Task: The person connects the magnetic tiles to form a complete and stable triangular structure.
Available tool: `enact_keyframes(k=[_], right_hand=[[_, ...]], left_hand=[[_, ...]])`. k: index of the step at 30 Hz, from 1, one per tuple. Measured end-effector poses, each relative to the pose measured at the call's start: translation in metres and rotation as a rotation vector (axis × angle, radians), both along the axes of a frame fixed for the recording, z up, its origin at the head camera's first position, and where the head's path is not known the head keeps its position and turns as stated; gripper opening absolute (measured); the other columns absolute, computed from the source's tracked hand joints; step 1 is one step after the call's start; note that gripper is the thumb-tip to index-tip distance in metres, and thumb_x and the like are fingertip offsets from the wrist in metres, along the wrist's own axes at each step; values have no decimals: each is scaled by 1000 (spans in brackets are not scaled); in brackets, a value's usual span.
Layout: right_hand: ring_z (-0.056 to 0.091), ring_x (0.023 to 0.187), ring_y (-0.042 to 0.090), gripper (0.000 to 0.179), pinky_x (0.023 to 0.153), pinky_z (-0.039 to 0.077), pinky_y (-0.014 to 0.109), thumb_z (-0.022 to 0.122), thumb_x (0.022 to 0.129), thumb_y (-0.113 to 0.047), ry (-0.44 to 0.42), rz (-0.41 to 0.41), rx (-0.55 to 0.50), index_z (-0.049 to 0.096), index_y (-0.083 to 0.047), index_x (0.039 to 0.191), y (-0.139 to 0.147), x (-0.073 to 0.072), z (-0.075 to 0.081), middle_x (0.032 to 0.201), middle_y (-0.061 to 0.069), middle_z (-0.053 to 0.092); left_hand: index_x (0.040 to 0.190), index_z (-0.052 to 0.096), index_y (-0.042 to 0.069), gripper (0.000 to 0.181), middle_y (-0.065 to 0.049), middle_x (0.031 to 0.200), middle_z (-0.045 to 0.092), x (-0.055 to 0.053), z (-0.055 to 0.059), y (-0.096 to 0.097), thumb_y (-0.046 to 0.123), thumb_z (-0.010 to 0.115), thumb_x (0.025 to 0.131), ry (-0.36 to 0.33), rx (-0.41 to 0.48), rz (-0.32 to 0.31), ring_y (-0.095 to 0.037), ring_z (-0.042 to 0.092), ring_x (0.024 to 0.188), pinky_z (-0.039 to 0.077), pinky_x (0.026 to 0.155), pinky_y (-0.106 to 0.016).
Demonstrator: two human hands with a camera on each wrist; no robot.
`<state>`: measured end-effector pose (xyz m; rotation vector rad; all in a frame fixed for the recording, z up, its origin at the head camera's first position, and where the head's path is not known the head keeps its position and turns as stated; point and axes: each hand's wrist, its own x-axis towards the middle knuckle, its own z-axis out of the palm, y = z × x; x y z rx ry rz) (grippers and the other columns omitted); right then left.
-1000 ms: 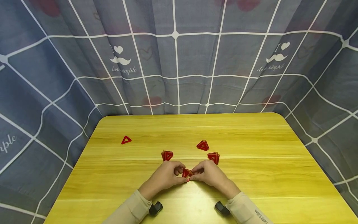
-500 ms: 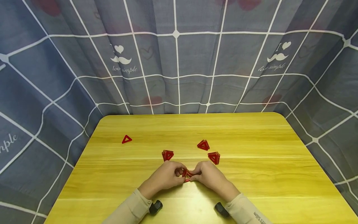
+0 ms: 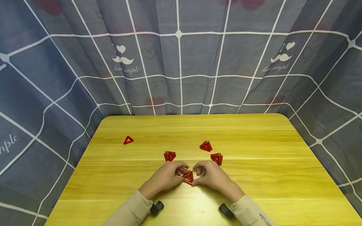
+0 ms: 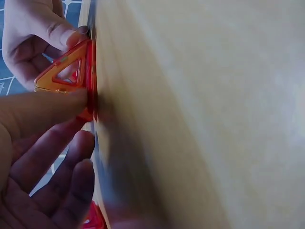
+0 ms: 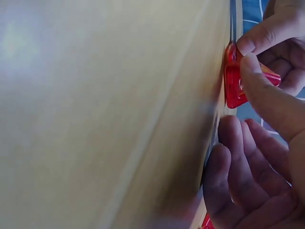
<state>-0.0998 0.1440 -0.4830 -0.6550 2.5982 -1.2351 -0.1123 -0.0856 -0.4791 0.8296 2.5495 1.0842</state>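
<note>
A small pyramid of red translucent magnetic triangle tiles (image 3: 188, 177) stands on the table between both hands. My left hand (image 3: 169, 174) holds its left side; in the left wrist view the thumb lies across an orange-lit tile (image 4: 66, 71). From the right, my right hand (image 3: 212, 176) touches the pyramid's near corner with its thumb, while its other fingers bend loosely, apart from the tiles. The right wrist view has that thumb against the red tile edge (image 5: 232, 81). Part of the pyramid is hidden behind the thumbs.
Beyond the hands stand similar red tile pyramids: one at left (image 3: 169, 156), one at right (image 3: 216, 159), one farther back (image 3: 205, 146). A single red triangle tile (image 3: 128, 140) lies flat at far left. A grey checked curtain (image 3: 181, 62) surrounds the wooden table (image 3: 254, 138).
My right hand's fingers have drawn off the pyramid to the right, leaving its thumb at the near corner. The pyramid has turned slightly, and more of it shows. The left hand stays beside it.
</note>
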Motion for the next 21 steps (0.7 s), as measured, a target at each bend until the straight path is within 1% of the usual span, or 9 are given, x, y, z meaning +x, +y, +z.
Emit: enact_keyframes(k=[2, 5, 7, 9, 11, 13, 16, 21], right_hand=[[59, 66, 7, 51, 62, 51, 27, 94, 70, -23, -5, 5, -14, 72, -4, 112, 0, -1, 0, 91, 2, 65], [59, 68, 6, 56, 63, 51, 26, 93, 71, -22, 15, 37, -15, 71, -6, 120, -1, -4, -1, 100, 2, 66], [59, 69, 6, 54, 64, 52, 26, 92, 72, -22, 22, 65, -21, 72, -7, 120, -2, -5, -2, 103, -1, 67], [60, 70, 6, 48, 63, 52, 26, 91, 74, -22, 17, 87, -27, 74, -9, 118, -3, -6, -2, 101, -4, 68], [60, 69, 6, 43, 63, 52, 26, 90, 76, -22, 0, 100, -32, 75, -10, 114, -4, -6, -2, 98, -5, 68], [60, 68, 6, 39, 62, 52, 26, 90, 77, -23, -6, 105, -25, 76, -12, 111, -5, -7, -2, 95, -7, 68], [59, 68, 6, 39, 62, 51, 26, 90, 77, -25, -6, 107, -15, 76, -12, 111, -6, -7, -3, 91, -7, 67], [56, 69, 5, 41, 64, 50, 26, 88, 79, -29, -1, 116, 11, 76, -12, 114, -7, -8, -4, 87, -7, 64]], left_hand=[[115, 70, 6, 33, 4, 100, 72, 0, 1, -1, 4, 80, 84, 0, 1, 14, -8, 65, 85, 53, 76, -26], [109, 71, 8, 28, 4, 92, 70, 0, 3, -2, 7, 82, 84, 14, -9, 64, -8, 62, 79, 52, 72, -25], [105, 70, 9, 26, 7, 84, 67, 1, 4, -4, 9, 83, 83, 19, -17, 102, -6, 60, 72, 51, 67, -25], [103, 70, 10, 24, 10, 79, 65, 2, 5, -5, 10, 83, 83, 11, -20, 129, -3, 59, 68, 50, 64, -25], [103, 70, 9, 23, 10, 78, 67, 2, 5, -6, 10, 82, 84, -11, -7, 128, -3, 61, 68, 51, 65, -26], [106, 69, 7, 24, 6, 82, 71, 2, 5, -7, 9, 81, 85, -39, 15, 114, -4, 64, 72, 52, 67, -26], [109, 69, 6, 26, 2, 90, 74, 2, 4, -9, 7, 80, 86, -67, 45, 92, -6, 66, 77, 53, 70, -26], [111, 67, 5, 30, -3, 98, 75, 2, 3, -12, 4, 80, 84, -97, 88, 59, -9, 67, 81, 54, 73, -26]])
